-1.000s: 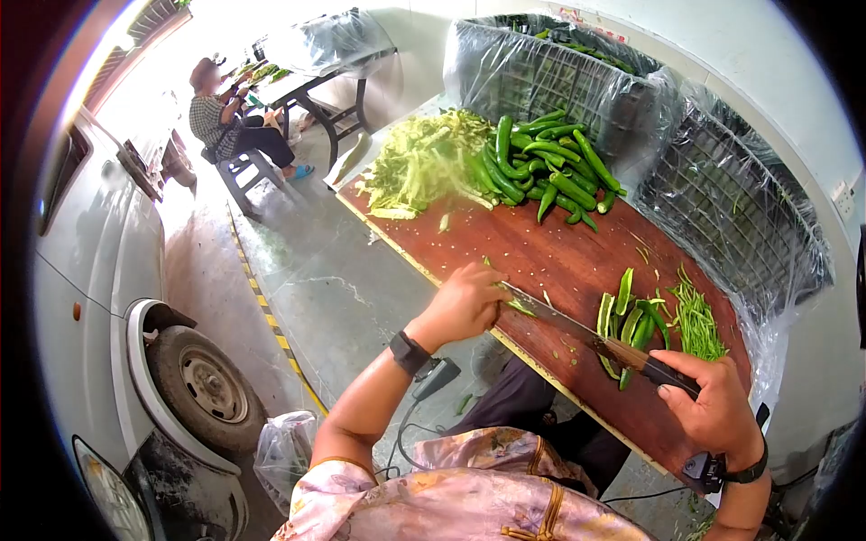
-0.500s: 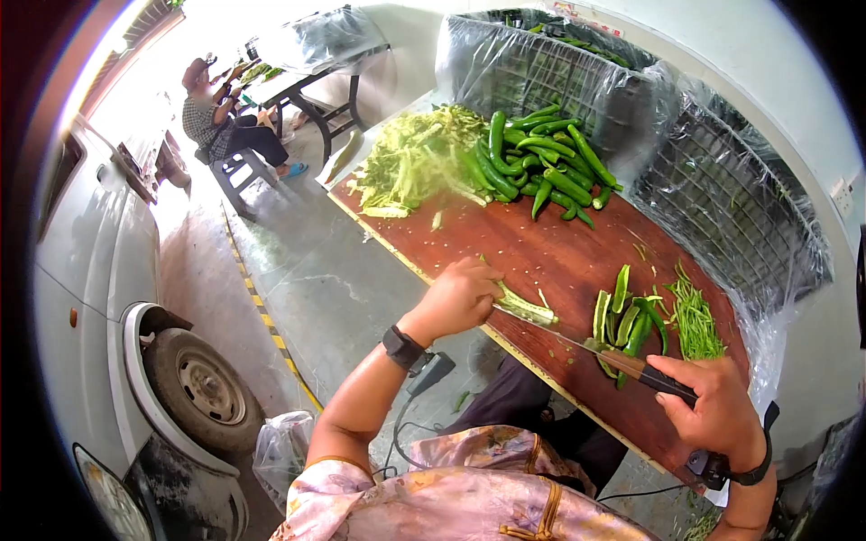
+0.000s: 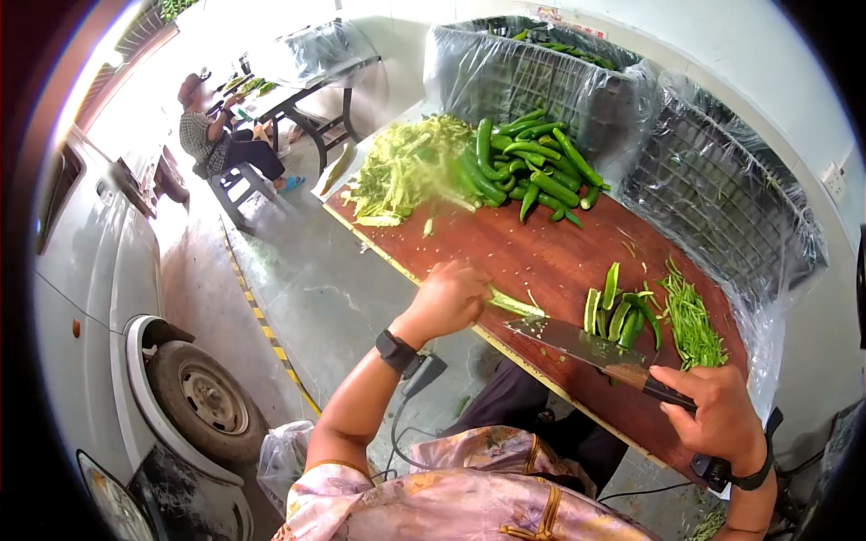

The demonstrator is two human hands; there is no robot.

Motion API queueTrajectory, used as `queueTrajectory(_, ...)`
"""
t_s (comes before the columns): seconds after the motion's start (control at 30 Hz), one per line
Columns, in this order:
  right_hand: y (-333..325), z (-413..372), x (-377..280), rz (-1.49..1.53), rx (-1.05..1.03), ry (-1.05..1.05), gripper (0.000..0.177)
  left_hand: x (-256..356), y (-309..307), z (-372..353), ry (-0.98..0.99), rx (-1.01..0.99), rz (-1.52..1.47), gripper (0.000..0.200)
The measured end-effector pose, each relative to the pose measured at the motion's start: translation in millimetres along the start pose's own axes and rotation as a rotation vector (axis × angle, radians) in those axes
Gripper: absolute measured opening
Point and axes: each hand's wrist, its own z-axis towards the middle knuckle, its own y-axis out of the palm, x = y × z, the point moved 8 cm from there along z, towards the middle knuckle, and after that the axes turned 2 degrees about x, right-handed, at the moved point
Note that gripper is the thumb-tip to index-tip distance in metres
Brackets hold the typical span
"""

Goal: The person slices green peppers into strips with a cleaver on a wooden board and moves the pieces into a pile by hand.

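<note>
My left hand (image 3: 448, 299) is closed around one end of a split green pepper strip (image 3: 516, 304) at the front edge of the table. The strip's cut side is pale, and its free end points right. My right hand (image 3: 714, 403) grips the dark handle of a wide kitchen knife (image 3: 568, 341). The blade slants left, its broad side turned up, with the tip just below the strip's free end. Behind the blade lie several cut pepper pieces (image 3: 621, 313). Farther right is a heap of thin green shreds (image 3: 693, 316).
Whole green peppers (image 3: 546, 167) are piled at the table's (image 3: 550, 252) back, beside a mound of pale pepper scraps (image 3: 401, 171). Plastic-lined crates (image 3: 722, 180) stand along the wall. A person (image 3: 216, 135) sits at another table far left, past a parked vehicle (image 3: 90, 261).
The knife blade has turned from edge-on to showing its broad side, its tip still by the strip's end. My left hand has shifted slightly left with the strip.
</note>
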Motion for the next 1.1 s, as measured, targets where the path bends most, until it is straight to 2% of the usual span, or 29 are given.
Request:
queueTrajectory(0.17, 0, -7, 1, -0.021, -0.001, -0.010, 0.040, -2, -3, -6, -0.071, -0.040, 0.052, 0.017)
queueTrajectory(0.37, -4, -18, -3, -0.152, 0.034, 0.015, 0.041, -6, -18, -17, -0.109, 0.112, 0.149, 0.017)
queueTrajectory(0.47, 3, -15, -11, -0.185, 0.045, 0.014, 0.042, -7, -13, -14, -0.203, 0.163, 0.242, 0.019)
queueTrajectory(0.53, 12, -11, -19, -0.196, 0.040, 0.006, 0.043, -8, -2, -9, -0.295, 0.235, 0.027, 0.022)
queueTrajectory(0.67, 29, -12, -16, -0.163, 0.011, 0.071, 0.045, 5, -13, -8, -0.208, 0.362, -0.079, 0.026)
queueTrajectory(0.7, 34, -13, -14, -0.127, -0.023, 0.085, 0.046, 5, -18, -11, -0.207, 0.362, -0.079, 0.026)
queueTrajectory(0.8, 35, -17, -13, -0.047, 0.057, 0.077, 0.045, 0, -15, -26, -0.207, 0.137, 0.063, 0.028)
queueTrajectory(0.93, 38, -15, -16, -0.017, 0.082, 0.091, 0.044, 11, -13, -34, -0.136, 0.153, 0.113, 0.031)
queueTrajectory(1.03, 39, -9, -23, -0.009, 0.145, 0.077, 0.043, 16, -8, -30, -0.151, 0.180, 0.168, 0.033)
queueTrajectory(1.1, 38, -6, -28, -0.024, 0.185, 0.068, 0.044, 12, 3, -27, -0.222, 0.102, 0.215, 0.033)
